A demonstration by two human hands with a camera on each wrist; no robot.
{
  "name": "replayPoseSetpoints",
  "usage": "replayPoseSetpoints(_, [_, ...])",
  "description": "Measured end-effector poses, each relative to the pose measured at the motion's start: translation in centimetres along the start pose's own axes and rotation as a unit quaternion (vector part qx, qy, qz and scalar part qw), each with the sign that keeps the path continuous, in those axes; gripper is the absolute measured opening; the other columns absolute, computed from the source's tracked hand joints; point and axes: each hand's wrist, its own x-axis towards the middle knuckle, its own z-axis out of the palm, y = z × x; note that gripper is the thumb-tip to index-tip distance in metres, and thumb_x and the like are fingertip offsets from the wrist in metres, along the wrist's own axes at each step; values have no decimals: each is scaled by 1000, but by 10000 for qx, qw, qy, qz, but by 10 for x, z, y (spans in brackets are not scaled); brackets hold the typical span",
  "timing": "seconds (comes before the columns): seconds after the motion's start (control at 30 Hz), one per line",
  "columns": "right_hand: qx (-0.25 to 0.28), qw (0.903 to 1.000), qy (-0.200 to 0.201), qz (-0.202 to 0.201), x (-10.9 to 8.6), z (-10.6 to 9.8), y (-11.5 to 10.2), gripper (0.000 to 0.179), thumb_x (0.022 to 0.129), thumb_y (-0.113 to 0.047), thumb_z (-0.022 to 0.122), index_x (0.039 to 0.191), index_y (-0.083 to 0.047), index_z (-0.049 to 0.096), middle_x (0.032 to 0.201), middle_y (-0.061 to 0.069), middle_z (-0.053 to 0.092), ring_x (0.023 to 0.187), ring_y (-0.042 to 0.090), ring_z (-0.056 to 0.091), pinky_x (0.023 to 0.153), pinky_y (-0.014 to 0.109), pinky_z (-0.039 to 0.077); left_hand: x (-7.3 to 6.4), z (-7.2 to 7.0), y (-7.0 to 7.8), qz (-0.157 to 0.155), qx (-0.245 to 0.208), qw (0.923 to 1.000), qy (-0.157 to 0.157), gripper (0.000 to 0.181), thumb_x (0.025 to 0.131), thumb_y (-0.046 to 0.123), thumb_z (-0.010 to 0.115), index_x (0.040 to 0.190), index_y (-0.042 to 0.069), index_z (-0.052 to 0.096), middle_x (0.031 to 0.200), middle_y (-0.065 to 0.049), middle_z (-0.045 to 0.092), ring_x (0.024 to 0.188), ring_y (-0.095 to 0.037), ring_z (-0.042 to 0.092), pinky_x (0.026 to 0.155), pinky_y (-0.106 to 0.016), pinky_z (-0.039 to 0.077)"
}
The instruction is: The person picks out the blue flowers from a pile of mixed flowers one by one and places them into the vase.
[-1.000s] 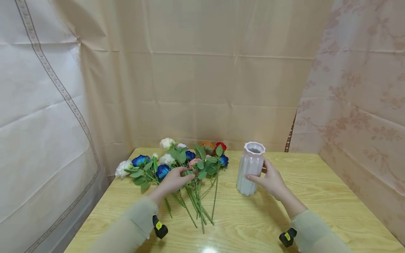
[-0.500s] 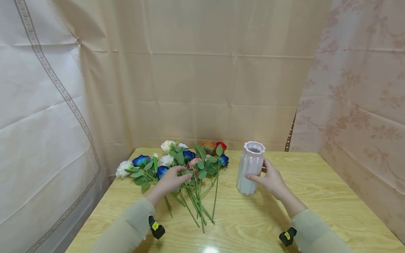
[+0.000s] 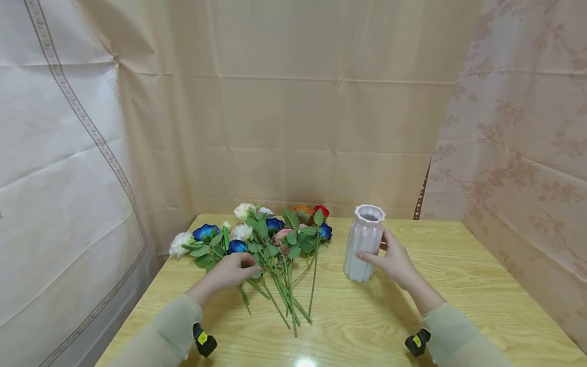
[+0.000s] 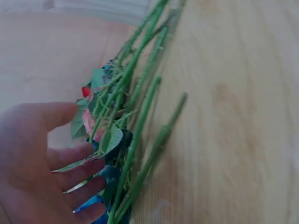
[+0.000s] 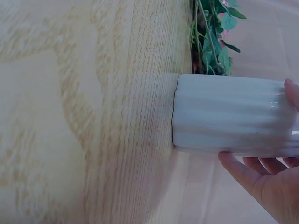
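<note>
A white fluted vase [image 3: 359, 250] with a scalloped rim stands upright on the table. My right hand [image 3: 393, 261] grips it from the right, with the thumb on its front and the fingers around the back. In the right wrist view, the base of the vase [image 5: 219, 112] sits flat on the wood. My left hand [image 3: 231, 270] hovers at the near left of a pile of flowers, just below a blue rose [image 3: 237, 246]. In the left wrist view its fingers [image 4: 77, 175] are spread and hold nothing, beside leaves and green stems [image 4: 135, 149].
The pile also has a white flower [image 3: 181, 244], a pink one [image 3: 282, 236], an orange one [image 3: 301, 211] and a red rose [image 3: 322, 210]. Its stems [image 3: 289, 300] fan toward the near edge of the wooden table [image 3: 458, 285]. A beige curtain [image 3: 293, 127] hangs behind.
My left hand has drawn back left and nearer to me, away from the middle of the flower pile. My right hand and the vase have stayed in place.
</note>
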Motion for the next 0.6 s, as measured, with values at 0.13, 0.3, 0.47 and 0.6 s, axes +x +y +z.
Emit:
replayPoseSetpoints(0.13, [13, 10000, -8, 31, 0, -1, 0, 96, 85, -41, 84, 156, -7, 29, 144, 24, 48, 130, 47, 50, 95, 58, 51, -2, 3, -2, 460, 747, 9957, -305, 24, 98, 29, 71, 111, 9, 73, 107, -3, 68, 94, -19, 65, 80, -45, 55])
replayPoseSetpoints(0.3, [32, 10000, -22, 57, 0, 0, 0, 97, 86, -41, 84, 157, -8, 28, 145, 24, 47, 131, 47, 50, 96, 59, 50, -4, 6, -3, 746, 1569, 9842, -340, 30, 96, 31, 73, 113, 6, 74, 107, -5, 68, 102, -28, 64, 88, -52, 52])
replayPoseSetpoints(0.47, [2, 10000, -20, 39, 1, 0, 1, 97, 85, -41, 84, 157, -8, 28, 146, 23, 47, 131, 47, 49, 96, 59, 50, -2, 8, -9, 705, 1826, 9789, -579, 31, 96, 32, 73, 119, 10, 74, 108, 0, 68, 105, -28, 63, 94, -61, 45])
replayPoseSetpoints(0.6, [-15, 10000, -37, 42, 1, 0, 1, 97, 85, -43, 84, 157, -8, 29, 145, 23, 48, 131, 47, 50, 96, 59, 50, -2, 7, -12, 673, 1710, 9804, -710, 33, 97, 32, 71, 122, 10, 73, 97, 5, 69, 88, -19, 64, 87, -54, 48])
